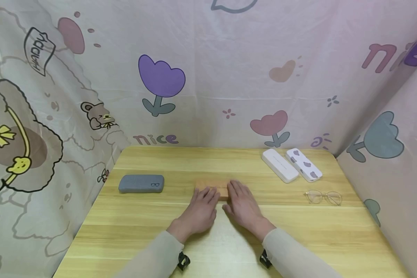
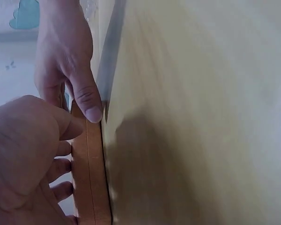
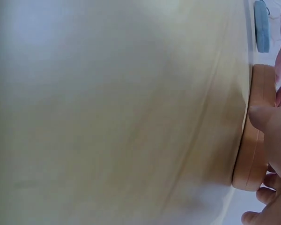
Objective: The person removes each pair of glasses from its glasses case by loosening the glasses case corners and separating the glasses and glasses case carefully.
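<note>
A brown glasses case (image 1: 211,183) lies flat on the table in the middle of the head view, with both hands at it. My left hand (image 1: 200,210) rests straight fingers on its lid, left of the middle. My right hand (image 1: 244,204) holds the right end, fingers over the top and thumb at the front side. In the left wrist view, the right thumb (image 2: 92,112) lies against the front side of the case, beside the seam. The right wrist view shows the case's front side (image 3: 255,154) with its lid down; the fingers partly hide the top.
A grey-blue glasses case (image 1: 141,183) lies to the left. At the back right are a white case (image 1: 280,165) and a white case with purple-grey prints (image 1: 304,165). Thin-framed glasses (image 1: 324,197) lie in front of them on the wooden table (image 1: 125,231). Printed curtains enclose the table.
</note>
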Available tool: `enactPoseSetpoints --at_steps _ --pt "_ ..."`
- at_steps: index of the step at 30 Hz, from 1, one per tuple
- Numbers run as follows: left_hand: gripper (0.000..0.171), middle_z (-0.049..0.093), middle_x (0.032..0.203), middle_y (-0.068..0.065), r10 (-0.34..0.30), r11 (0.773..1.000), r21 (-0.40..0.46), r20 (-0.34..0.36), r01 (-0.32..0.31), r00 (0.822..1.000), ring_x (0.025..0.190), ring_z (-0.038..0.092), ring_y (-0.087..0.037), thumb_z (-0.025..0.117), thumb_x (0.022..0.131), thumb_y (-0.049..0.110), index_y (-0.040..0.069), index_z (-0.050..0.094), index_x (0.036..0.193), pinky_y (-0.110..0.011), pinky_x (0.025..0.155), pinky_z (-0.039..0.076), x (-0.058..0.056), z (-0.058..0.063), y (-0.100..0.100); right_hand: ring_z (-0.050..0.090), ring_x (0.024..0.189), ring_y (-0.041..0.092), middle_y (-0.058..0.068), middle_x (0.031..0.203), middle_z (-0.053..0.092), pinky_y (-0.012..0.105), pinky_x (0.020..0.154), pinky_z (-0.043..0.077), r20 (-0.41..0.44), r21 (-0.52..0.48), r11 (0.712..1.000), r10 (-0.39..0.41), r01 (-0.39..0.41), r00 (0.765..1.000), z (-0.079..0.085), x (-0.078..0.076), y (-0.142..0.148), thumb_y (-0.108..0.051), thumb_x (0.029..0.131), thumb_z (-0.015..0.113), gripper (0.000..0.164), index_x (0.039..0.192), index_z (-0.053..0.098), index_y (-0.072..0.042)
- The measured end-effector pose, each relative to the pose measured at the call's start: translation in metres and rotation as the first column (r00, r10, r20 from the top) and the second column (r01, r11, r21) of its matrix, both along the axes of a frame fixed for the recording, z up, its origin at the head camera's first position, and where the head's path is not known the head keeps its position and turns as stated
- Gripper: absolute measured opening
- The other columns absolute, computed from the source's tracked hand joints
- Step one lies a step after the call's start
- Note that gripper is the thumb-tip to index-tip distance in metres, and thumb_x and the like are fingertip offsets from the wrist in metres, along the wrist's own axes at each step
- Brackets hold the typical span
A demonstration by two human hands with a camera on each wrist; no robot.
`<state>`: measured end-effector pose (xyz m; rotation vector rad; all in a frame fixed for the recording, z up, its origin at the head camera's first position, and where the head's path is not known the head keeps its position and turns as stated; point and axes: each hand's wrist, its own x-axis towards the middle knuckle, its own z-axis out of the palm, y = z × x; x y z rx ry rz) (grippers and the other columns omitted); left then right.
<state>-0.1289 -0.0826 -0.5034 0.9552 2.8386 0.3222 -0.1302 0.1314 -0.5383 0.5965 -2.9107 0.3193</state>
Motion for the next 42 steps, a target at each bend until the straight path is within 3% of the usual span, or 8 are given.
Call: enactPoseSetpoints --at_steps 9,13,16,21,30,42 --pt "0.059 0.033 0.171 -0.012 -0.066 0.998 -0.023 -0.016 0.066 0.998 0.158 0.029 -0.038 0.056 0.107 0.03 0.008 0.044 0.16 -0.068 0.124 0.021 0.032 0.001 0.004 0.048 0.146 0.041 0.024 0.155 0.052 0.062 0.118 0.039 -0.077 -0.007 0.999 0.038 -0.039 0.996 -0.001 0.022 0.016 -0.04 0.094 0.079 0.08 0.153 0.048 0.005" --pt "0.059 0.042 0.167 -0.011 -0.062 0.997 0.032 -0.037 0.064 0.997 0.154 0.037 -0.036 0.063 0.104 0.029 0.011 0.048 0.158 -0.072 0.121 0.024 0.042 -0.001 0.0 0.053 0.141 0.04 0.021 0.151 0.056 0.061 0.115 0.043 -0.12 0.003 0.998 0.063 -0.063 0.991 -0.002 0.031 0.02 -0.037 0.092 0.081 0.076 0.149 0.051 0.004" --pt "0.063 0.049 0.16 -0.009 -0.029 0.995 0.093 -0.061 0.034 0.998 0.149 0.044 -0.032 0.07 0.099 0.028 0.013 0.049 0.157 -0.066 0.122 0.027 0.045 -0.004 -0.005 0.057 0.137 0.038 0.02 0.146 0.06 0.058 0.114 0.045 -0.147 -0.006 0.997 0.081 -0.083 0.986 -0.003 0.036 0.022 -0.033 0.091 0.083 0.071 0.145 0.056 0.004" --pt "0.07 0.052 0.151 -0.009 0.064 0.982 0.181 -0.066 -0.051 0.996 0.142 0.045 -0.03 0.079 0.093 0.027 0.013 0.05 0.155 -0.049 0.121 0.038 0.043 -0.01 -0.019 0.06 0.131 0.035 0.017 0.139 0.065 0.055 0.114 0.045 -0.162 -0.037 0.994 0.093 -0.1 0.982 -0.003 0.042 0.024 -0.035 0.088 0.086 0.067 0.137 0.062 0.001" --pt "0.092 0.049 0.155 -0.017 0.188 0.954 0.236 0.008 -0.184 0.982 0.144 0.042 -0.037 0.087 0.087 0.035 0.005 0.04 0.16 -0.056 0.119 0.037 0.03 -0.022 -0.045 0.061 0.13 0.033 0.014 0.138 0.066 0.06 0.114 0.043 -0.145 -0.058 0.992 0.099 -0.108 0.984 0.0 0.052 0.023 -0.042 0.087 0.085 0.068 0.137 0.063 -0.002" --pt "0.08 0.058 0.145 -0.013 0.173 0.956 0.23 0.065 -0.183 0.983 0.139 0.046 -0.036 0.086 0.085 0.039 0.006 0.054 0.15 -0.058 0.119 0.033 0.015 -0.028 -0.06 0.062 0.13 0.034 0.014 0.139 0.066 0.061 0.113 0.044 -0.166 -0.045 0.99 0.127 -0.136 0.978 -0.002 0.053 0.025 -0.044 0.087 0.084 0.069 0.139 0.063 -0.004"
